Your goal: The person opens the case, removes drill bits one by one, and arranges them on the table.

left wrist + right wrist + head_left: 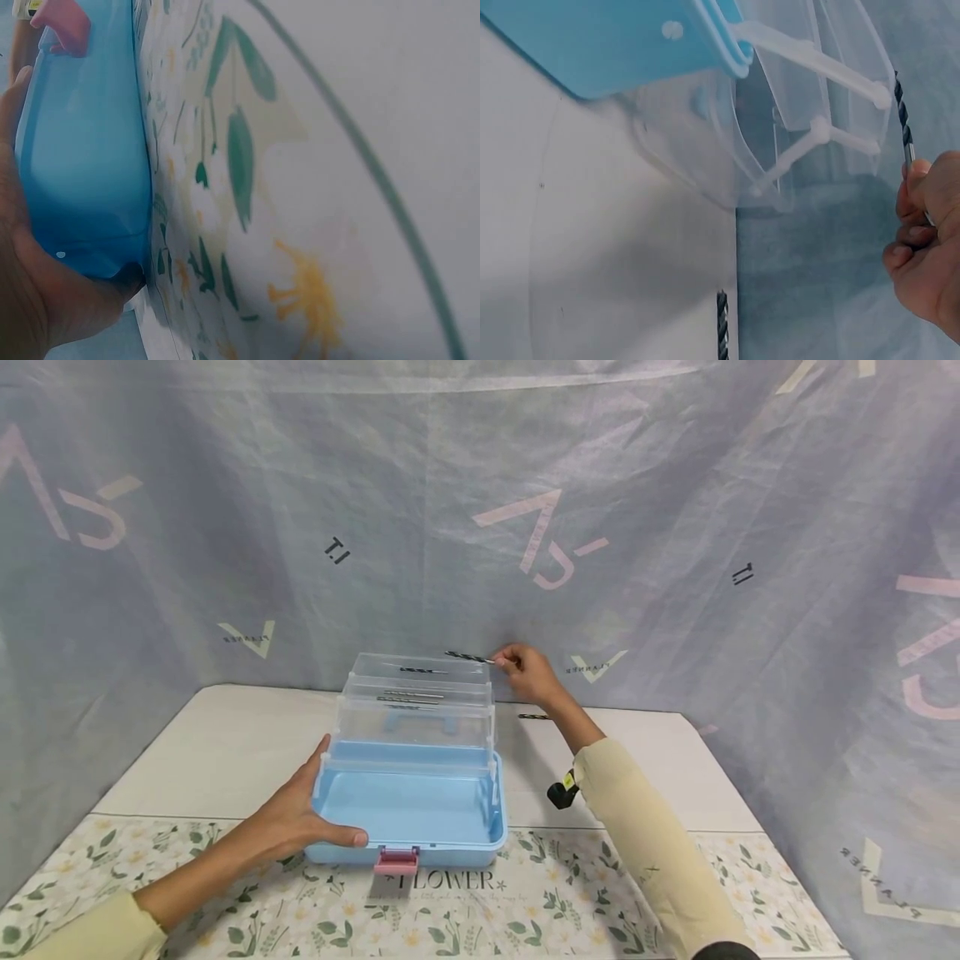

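My right hand (527, 672) pinches a drill bit (469, 657) by its shank, the dark fluted end pointing left over the top clear tray (367, 665). In the right wrist view that drill bit (904, 112) stands beside the trays' white hinge arms (840, 71). A blue toolbox (405, 806) with a pink latch (396, 861) is unfolded, its clear trays raised in steps behind the base. My left hand (300, 818) grips the front left corner, thumb along the front rim and fingers on the left side. Several drill bits (410, 697) lie in the trays.
Another drill bit (534, 717) lies on the table right of the toolbox, near the back edge. A black object with a yellow label (562, 791) sits partly behind the right sleeve (645, 835). Patterned grey cloth (420, 510) hangs behind the table, and a floral mat (570, 902) covers its front.
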`<state>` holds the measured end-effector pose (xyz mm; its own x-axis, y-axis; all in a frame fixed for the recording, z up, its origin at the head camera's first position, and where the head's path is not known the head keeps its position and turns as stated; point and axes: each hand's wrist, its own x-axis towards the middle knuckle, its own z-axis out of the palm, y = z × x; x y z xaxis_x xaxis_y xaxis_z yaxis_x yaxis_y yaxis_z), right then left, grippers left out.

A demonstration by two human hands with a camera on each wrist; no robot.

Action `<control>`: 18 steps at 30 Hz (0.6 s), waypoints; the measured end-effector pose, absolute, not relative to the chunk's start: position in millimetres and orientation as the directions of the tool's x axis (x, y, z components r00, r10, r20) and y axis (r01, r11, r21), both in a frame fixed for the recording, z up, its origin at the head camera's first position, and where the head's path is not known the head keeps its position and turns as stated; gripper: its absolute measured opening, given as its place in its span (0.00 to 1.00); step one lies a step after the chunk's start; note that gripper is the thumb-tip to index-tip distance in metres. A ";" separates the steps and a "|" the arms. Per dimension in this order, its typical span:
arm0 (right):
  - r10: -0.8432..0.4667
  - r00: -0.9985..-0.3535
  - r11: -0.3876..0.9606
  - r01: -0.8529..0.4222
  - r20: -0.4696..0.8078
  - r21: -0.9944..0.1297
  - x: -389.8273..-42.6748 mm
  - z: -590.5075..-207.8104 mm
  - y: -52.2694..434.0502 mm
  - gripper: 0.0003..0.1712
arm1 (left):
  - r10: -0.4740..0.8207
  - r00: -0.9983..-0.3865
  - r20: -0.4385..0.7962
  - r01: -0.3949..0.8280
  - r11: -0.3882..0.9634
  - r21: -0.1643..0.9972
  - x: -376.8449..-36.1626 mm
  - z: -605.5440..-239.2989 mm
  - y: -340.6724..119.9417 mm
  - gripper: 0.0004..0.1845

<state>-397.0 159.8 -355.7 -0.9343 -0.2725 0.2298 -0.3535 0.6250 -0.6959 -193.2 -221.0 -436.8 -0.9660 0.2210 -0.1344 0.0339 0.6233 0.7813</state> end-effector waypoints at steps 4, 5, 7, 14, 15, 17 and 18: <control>-0.272 -0.935 0.634 -0.351 0.226 -0.689 -398.0 -353.2 168.4 0.19 | 0.224 -0.965 -0.141 0.030 0.622 0.782 -193.1 -436.4 -221.5 0.92; -0.274 -0.934 0.637 -0.354 0.229 -0.685 -398.0 -352.6 170.3 0.19 | 0.223 -0.964 -0.142 0.029 0.622 0.782 -193.0 -436.7 -222.0 0.92; -0.277 -0.932 0.639 -0.359 0.232 -0.680 -398.0 -351.4 173.9 0.19 | 0.224 -0.964 -0.142 0.030 0.622 0.782 -193.0 -437.4 -223.0 0.92; -0.254 -0.940 0.664 -0.341 0.229 -0.666 -397.2 -349.5 187.9 0.19 | 0.232 -0.965 -0.123 0.048 0.615 0.787 -193.5 -440.0 -224.0 0.92; -0.249 -0.941 0.668 -0.337 0.227 -0.664 -396.8 -349.3 190.2 0.19 | 0.234 -0.965 -0.121 0.050 0.612 0.789 -193.7 -440.2 -223.7 0.92; -0.244 -0.944 0.673 -0.330 0.223 -0.662 -395.6 -349.1 195.0 0.20 | 0.236 -0.965 -0.117 0.054 0.612 0.789 -194.2 -440.1 -223.0 0.91; -0.243 -0.944 0.676 -0.330 0.223 -0.660 -395.5 -349.6 197.7 0.20 | 0.237 -0.964 -0.117 0.054 0.612 0.789 -194.4 -439.9 -222.6 0.91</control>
<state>-395.5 197.7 -349.6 -0.9441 -0.2427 0.2232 -0.3296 0.6756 -0.6595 -194.4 -222.6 -439.9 -0.9645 0.2367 -0.1172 0.0544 0.6121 0.7889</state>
